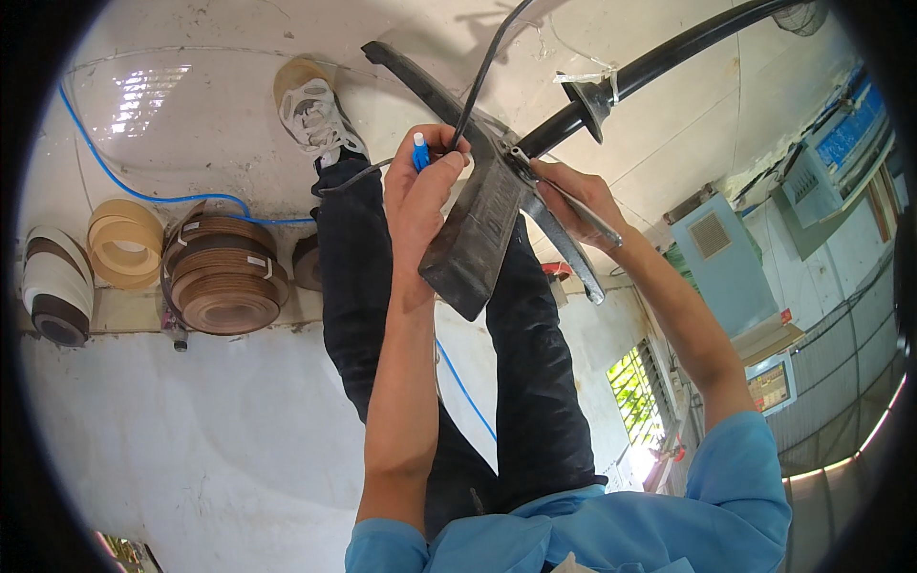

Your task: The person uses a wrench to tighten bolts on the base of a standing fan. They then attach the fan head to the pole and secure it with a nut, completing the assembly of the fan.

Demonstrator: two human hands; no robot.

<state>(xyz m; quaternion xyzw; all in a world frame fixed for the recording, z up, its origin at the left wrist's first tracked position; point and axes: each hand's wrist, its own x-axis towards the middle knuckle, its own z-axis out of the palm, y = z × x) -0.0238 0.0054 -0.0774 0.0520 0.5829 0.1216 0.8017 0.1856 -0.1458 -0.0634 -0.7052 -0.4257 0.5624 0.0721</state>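
Note:
A black stand base (473,229) with long spread legs and raised lettering is tilted in front of my legs. A black pole (707,43) with a flared collar (589,105) runs from it toward the upper right. My left hand (425,181) is closed beside the base, with a black cable (475,81) running through its fingers. A blue object with a white tip (421,151) sticks up from the same hand. My right hand (580,205) grips a slim metal tool (590,220), its kind unclear; its far end lies close to the joint of base and pole.
Rolls of brown edging strip (229,277), a tan roll (124,244) and a white roll (59,277) stand at the left by the wall. A blue hose (143,194) crosses the floor. Light blue cabinets (721,258) stand at the right. My shoe (315,115) is ahead.

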